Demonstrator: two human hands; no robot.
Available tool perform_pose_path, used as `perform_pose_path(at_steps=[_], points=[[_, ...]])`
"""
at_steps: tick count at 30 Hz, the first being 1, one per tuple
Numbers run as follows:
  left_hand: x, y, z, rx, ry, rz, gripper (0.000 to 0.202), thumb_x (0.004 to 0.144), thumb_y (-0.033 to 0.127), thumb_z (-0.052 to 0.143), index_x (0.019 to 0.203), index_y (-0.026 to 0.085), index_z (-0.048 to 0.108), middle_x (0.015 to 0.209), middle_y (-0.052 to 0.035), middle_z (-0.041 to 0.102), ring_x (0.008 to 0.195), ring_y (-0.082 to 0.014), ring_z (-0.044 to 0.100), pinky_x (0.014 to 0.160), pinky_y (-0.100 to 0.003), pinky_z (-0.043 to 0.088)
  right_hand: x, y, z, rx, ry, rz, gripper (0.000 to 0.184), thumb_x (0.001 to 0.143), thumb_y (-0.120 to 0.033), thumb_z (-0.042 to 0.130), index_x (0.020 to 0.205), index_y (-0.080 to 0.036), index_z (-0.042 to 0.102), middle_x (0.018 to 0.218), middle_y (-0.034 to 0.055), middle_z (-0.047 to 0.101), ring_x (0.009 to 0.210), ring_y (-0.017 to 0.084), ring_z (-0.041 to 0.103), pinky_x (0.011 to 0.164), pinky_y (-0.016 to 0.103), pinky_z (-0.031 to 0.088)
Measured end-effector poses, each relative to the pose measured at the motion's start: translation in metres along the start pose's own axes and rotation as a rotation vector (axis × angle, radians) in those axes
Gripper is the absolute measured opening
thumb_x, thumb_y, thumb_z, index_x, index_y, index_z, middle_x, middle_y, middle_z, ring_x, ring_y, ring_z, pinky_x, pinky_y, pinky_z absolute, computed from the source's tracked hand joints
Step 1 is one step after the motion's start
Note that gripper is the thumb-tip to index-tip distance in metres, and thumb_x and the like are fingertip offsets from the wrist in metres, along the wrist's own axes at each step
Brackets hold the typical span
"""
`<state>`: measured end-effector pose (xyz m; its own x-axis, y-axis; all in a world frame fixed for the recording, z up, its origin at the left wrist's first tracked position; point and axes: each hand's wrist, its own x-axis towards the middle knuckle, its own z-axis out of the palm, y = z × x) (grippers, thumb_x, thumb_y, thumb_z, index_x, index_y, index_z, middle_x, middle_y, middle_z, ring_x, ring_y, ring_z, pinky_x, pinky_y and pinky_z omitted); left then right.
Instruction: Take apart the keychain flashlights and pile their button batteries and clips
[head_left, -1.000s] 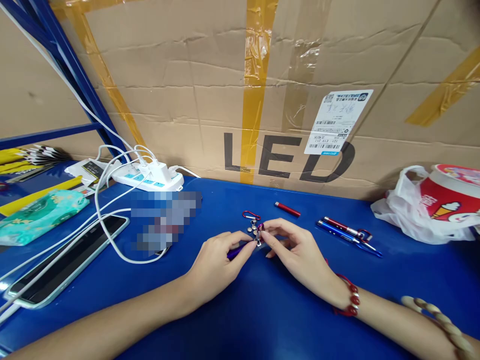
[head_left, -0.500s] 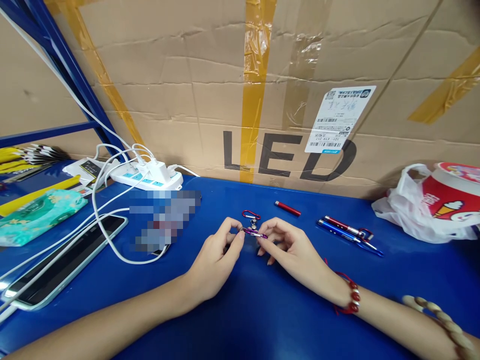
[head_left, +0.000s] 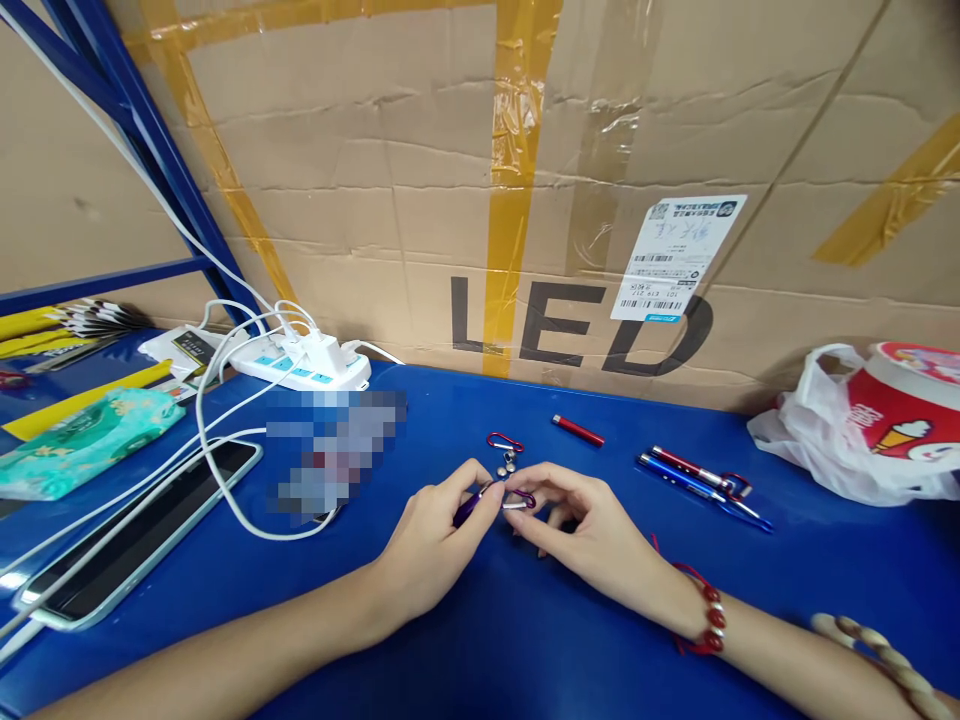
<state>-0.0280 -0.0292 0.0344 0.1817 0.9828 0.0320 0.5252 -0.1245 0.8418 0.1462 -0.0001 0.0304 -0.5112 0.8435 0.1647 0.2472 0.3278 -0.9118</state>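
My left hand [head_left: 439, 540] pinches a small purple pen-like tube [head_left: 469, 506] between thumb and fingers, low over the blue table [head_left: 525, 640]. My right hand [head_left: 581, 525] pinches the purple clip end [head_left: 521, 500] fitted to that tube, fingers curled. Just beyond the fingertips lie a few small silver button cells [head_left: 509, 463] and a red carabiner clip [head_left: 504, 441].
A red tube [head_left: 577, 431] and red and blue pens [head_left: 701, 477] lie to the right. A plastic bag with a red tub [head_left: 885, 420] sits far right. At left lie a phone [head_left: 142, 530], white cables, a power strip [head_left: 300, 362] and a tissue pack [head_left: 82, 440]. A large cardboard box [head_left: 525, 180] stands behind.
Both hands drew slightly toward me, away from the button cells. The purple piece, held level between the fingertips half a second ago, now tilts down into my left hand.
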Motion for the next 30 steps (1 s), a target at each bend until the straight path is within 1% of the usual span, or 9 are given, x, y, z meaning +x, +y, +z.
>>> perform_pose_path(at_steps=[3, 5, 8, 12, 15, 17, 20, 24, 30], points=[[0.001, 0.002, 0.0, -0.001, -0.002, 0.001, 0.032, 0.09, 0.045, 0.036, 0.083, 0.019, 0.053, 0.072, 0.0039, 0.053, 0.063, -0.0102, 0.045, 0.061, -0.023, 0.032, -0.001, 0.0, 0.0, -0.024, 0.0, -0.05, 0.024, 0.084, -0.03, 0.059, 0.104, -0.018, 0.064, 0.088, 0.0047, 0.062, 0.069, 0.011, 0.06, 0.051, 0.017, 0.05], [0.002, 0.003, 0.0, -0.003, -0.007, 0.001, 0.032, 0.09, 0.045, 0.036, 0.084, 0.019, 0.055, 0.075, 0.0035, 0.055, 0.066, -0.0105, 0.047, 0.063, -0.023, 0.032, -0.001, 0.0, 0.0, -0.034, 0.011, -0.077, 0.022, 0.084, -0.029, 0.059, 0.102, -0.018, 0.065, 0.09, 0.0049, 0.061, 0.071, 0.011, 0.06, 0.051, 0.017, 0.05], [0.001, 0.003, 0.0, -0.009, -0.004, 0.001, 0.035, 0.091, 0.046, 0.035, 0.078, 0.019, 0.054, 0.069, 0.0041, 0.051, 0.063, -0.01, 0.044, 0.061, -0.022, 0.031, -0.002, 0.0, 0.001, -0.025, 0.034, -0.095, 0.02, 0.086, -0.029, 0.057, 0.101, -0.019, 0.066, 0.092, 0.0045, 0.06, 0.07, 0.01, 0.06, 0.05, 0.017, 0.05], [0.0, 0.0, 0.0, 0.009, 0.016, -0.005, 0.037, 0.091, 0.046, 0.033, 0.07, 0.018, 0.046, 0.062, 0.0047, 0.042, 0.058, -0.0098, 0.038, 0.057, -0.022, 0.029, -0.005, -0.001, 0.002, -0.042, 0.067, -0.169, 0.019, 0.089, -0.026, 0.055, 0.103, -0.019, 0.066, 0.096, 0.004, 0.059, 0.069, 0.008, 0.06, 0.052, 0.016, 0.05], [0.0, -0.002, 0.002, 0.015, 0.035, -0.017, 0.039, 0.091, 0.047, 0.029, 0.069, 0.018, 0.042, 0.06, 0.0047, 0.04, 0.057, -0.0101, 0.037, 0.056, -0.022, 0.028, -0.005, -0.002, 0.002, -0.063, 0.088, -0.215, 0.019, 0.089, -0.024, 0.055, 0.104, -0.019, 0.065, 0.1, 0.0048, 0.058, 0.07, 0.009, 0.061, 0.053, 0.016, 0.05], [0.001, -0.002, 0.002, 0.021, 0.047, -0.028, 0.04, 0.091, 0.048, 0.029, 0.068, 0.018, 0.042, 0.06, 0.0048, 0.04, 0.057, -0.0101, 0.037, 0.056, -0.023, 0.028, -0.005, -0.001, 0.002, -0.058, 0.092, -0.217, 0.019, 0.088, -0.025, 0.055, 0.104, -0.019, 0.064, 0.1, 0.0052, 0.058, 0.069, 0.008, 0.061, 0.051, 0.016, 0.049], [0.001, -0.002, 0.003, 0.041, 0.049, -0.049, 0.04, 0.091, 0.048, 0.03, 0.067, 0.018, 0.042, 0.059, 0.0048, 0.04, 0.057, -0.01, 0.037, 0.056, -0.023, 0.027, -0.004, 0.001, 0.002, -0.055, 0.091, -0.211, 0.02, 0.089, -0.024, 0.054, 0.105, -0.018, 0.064, 0.099, 0.0059, 0.058, 0.065, 0.008, 0.061, 0.049, 0.017, 0.048], [0.002, -0.001, 0.002, 0.036, 0.045, -0.027, 0.036, 0.091, 0.045, 0.032, 0.068, 0.018, 0.043, 0.061, 0.005, 0.041, 0.057, -0.0096, 0.038, 0.057, -0.022, 0.028, -0.003, 0.006, 0.002, -0.101, 0.076, -0.232, 0.022, 0.09, -0.022, 0.053, 0.108, -0.017, 0.063, 0.098, 0.0061, 0.058, 0.062, 0.008, 0.058, 0.052, 0.019, 0.047], [0.002, -0.002, 0.003, 0.05, 0.026, -0.007, 0.039, 0.091, 0.045, 0.03, 0.066, 0.018, 0.041, 0.057, 0.0049, 0.039, 0.054, -0.0097, 0.034, 0.055, -0.022, 0.027, -0.003, 0.007, 0.003, -0.245, 0.007, -0.242, 0.021, 0.09, -0.026, 0.054, 0.106, -0.017, 0.064, 0.08, 0.0024, 0.059, 0.061, 0.01, 0.052, 0.059, 0.022, 0.043]])
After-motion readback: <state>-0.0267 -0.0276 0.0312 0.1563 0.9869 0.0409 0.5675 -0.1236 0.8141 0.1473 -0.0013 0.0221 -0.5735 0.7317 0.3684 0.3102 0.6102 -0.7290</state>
